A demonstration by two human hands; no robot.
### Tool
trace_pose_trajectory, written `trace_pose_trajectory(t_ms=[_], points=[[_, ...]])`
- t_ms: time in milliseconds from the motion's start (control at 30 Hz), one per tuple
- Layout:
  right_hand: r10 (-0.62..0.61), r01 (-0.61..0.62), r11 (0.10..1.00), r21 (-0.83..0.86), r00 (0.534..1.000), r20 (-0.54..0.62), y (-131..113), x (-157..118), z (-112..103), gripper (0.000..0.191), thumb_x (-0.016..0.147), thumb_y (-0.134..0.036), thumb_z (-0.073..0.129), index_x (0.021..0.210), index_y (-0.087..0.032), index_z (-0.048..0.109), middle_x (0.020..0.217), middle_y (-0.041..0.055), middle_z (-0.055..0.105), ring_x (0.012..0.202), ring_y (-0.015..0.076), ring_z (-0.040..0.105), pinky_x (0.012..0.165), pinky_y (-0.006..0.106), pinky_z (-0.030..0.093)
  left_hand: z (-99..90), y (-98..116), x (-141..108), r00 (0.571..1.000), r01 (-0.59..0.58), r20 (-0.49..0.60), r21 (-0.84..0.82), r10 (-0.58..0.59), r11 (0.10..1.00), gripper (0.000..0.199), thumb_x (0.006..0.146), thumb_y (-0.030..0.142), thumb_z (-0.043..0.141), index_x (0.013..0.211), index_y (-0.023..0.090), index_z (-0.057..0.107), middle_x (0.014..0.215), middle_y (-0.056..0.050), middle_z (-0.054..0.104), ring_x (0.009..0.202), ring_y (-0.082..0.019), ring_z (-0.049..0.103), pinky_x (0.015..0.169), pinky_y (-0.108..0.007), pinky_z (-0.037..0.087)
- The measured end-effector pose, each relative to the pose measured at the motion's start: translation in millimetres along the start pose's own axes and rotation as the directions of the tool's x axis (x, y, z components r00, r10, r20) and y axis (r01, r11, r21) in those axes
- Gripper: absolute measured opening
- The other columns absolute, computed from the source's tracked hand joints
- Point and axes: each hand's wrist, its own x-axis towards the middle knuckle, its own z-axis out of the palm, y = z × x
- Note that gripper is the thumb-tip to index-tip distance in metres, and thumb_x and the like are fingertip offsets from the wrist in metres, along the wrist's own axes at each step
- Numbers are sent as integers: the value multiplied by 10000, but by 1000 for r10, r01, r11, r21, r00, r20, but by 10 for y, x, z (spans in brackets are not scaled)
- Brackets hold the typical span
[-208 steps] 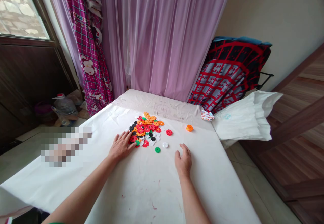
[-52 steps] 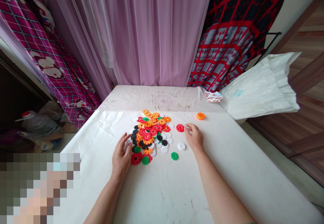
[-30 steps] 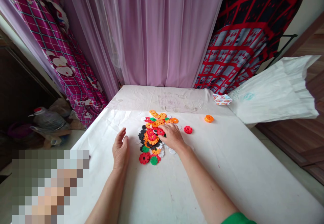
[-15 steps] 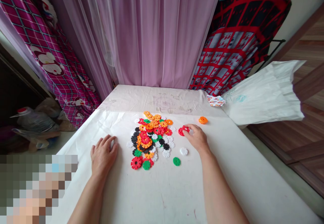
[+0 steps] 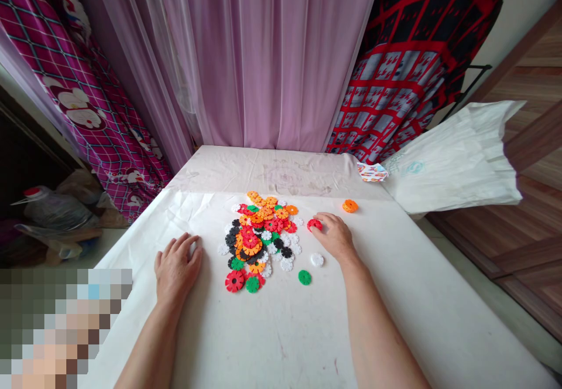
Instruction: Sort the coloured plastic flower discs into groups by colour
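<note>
My left hand rests palm down on the white-covered table, left of a mixed pile of notched plastic discs in red, orange, black, white and green. Its fingers lie slightly apart. To the right of the pile, my right hand has its fingertips on a red snowflake disc at the table surface; the fingers partly hide it. Nearer me lie a white disc stack and a green disc. Beyond my right hand sits a small orange disc stack.
A white bag hangs over the table's right edge, beside a small patterned paper item. Purple curtains hang behind the far edge. A plastic jug stands low at the left.
My right hand has brought the red disc it held slightly left, onto the other red one, so the two now overlap. My left hand has stayed in place. The view has shifted slightly.
</note>
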Motion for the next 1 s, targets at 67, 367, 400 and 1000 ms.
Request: trace_pose_trajectory(t_ms=[67, 367, 400, 1000], points=[[0, 0, 1000, 3, 1000, -15, -34, 27, -18, 232, 789, -284, 546, 951, -241, 707, 1087, 57, 708, 997, 228, 620, 904, 379, 476, -7, 11, -4, 1000, 3, 2, 0, -3, 1000, 404, 918, 386, 385, 1191, 250, 650, 1410, -53, 555, 1358, -296, 410, 1127, -562, 261], [-302, 277, 950, 144, 931, 207, -1229, -119, 135, 193, 861, -238, 555, 994, -244, 694, 1034, 33, 719, 979, 203, 602, 886, 333, 444, 7, 46, -30, 1000, -18, 9, 5, 18, 1000, 393, 923, 361, 385, 1207, 264, 639, 1414, -48, 552, 1363, -288, 406, 1131, -555, 250], [-315, 290, 947, 138, 923, 223, -1368, -169, 172, 185, 857, -269, 582, 1004, -242, 692, 1053, 36, 713, 994, 209, 592, 890, 337, 436, 12, 43, -33, 1000, -19, 3, 3, 19, 1000, 390, 924, 364, 385, 1202, 269, 642, 1413, -48, 553, 1362, -287, 407, 1132, -554, 249], [-76, 67, 995, 72, 989, 127, -1219, -58, 202, 292, 777, -305, 612, 1057, -231, 650, 1073, 73, 703, 1002, 243, 588, 895, 368, 444, 13, 56, -43, 1000, -22, 0, -24, 22, 999, 376, 917, 360, 408, 1198, 276, 644, 1414, -48, 553, 1357, -273, 409, 1140, -536, 228]])
